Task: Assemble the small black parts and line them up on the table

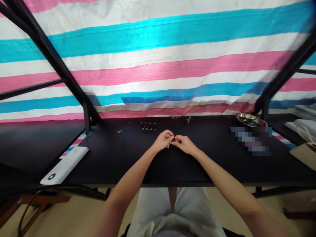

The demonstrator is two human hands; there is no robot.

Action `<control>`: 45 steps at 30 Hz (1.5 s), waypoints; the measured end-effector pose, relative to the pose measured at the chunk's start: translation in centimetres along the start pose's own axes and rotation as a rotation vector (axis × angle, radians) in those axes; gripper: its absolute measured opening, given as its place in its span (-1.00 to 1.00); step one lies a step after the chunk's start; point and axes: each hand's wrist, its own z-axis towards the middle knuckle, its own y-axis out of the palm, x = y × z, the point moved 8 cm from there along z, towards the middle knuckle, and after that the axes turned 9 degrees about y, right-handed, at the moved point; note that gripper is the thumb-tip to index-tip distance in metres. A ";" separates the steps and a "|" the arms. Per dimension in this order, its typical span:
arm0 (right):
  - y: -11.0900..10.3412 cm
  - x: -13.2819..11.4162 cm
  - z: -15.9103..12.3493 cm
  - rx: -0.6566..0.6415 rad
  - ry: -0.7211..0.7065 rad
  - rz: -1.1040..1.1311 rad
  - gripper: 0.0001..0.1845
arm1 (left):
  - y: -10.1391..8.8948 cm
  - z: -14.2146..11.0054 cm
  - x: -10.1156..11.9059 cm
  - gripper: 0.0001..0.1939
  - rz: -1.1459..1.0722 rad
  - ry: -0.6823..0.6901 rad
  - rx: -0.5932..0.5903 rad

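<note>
My left hand (163,140) and my right hand (184,144) meet over the middle of the black table (138,164). Both are pinched, fingertips touching around a tiny dark part between them that is too small to name. Just beyond the hands, a row of several small dark pieces (148,126) stands on the table, with another small cluster (175,117) and a tiny light piece (189,119) farther back.
A white power bank (64,165) lies at the table's left front corner. A metal dish (250,119) sits at the back right, beside a blurred patch. Black frame posts (86,121) rise on both sides. A striped tarp hangs behind.
</note>
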 end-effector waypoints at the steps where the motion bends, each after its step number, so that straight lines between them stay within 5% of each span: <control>1: 0.1 0.0 0.1 -0.019 0.002 -0.012 -0.71 | 0.0 0.0 -0.1 -0.75 0.013 -0.002 -0.007; 14: -0.8 -0.7 2.2 -0.132 -0.054 -0.151 -0.78 | -0.9 0.1 -0.3 -0.78 0.138 -0.003 0.071; 20: -8.4 3.9 6.6 0.290 0.139 -0.356 -0.81 | -1.6 -0.3 1.2 -0.83 0.586 0.129 0.087; 23: -10.1 5.8 7.9 0.392 0.194 -0.511 -0.81 | -1.2 -0.5 1.9 -0.84 0.740 0.158 0.031; 29: -9.9 6.7 8.9 0.428 0.198 -0.647 -0.83 | -0.4 -0.7 1.8 -0.83 0.817 0.141 -0.062; 45: -9.6 7.9 9.4 0.405 0.246 -0.692 -0.83 | 0.0 -0.7 1.9 -0.82 0.848 0.147 -0.087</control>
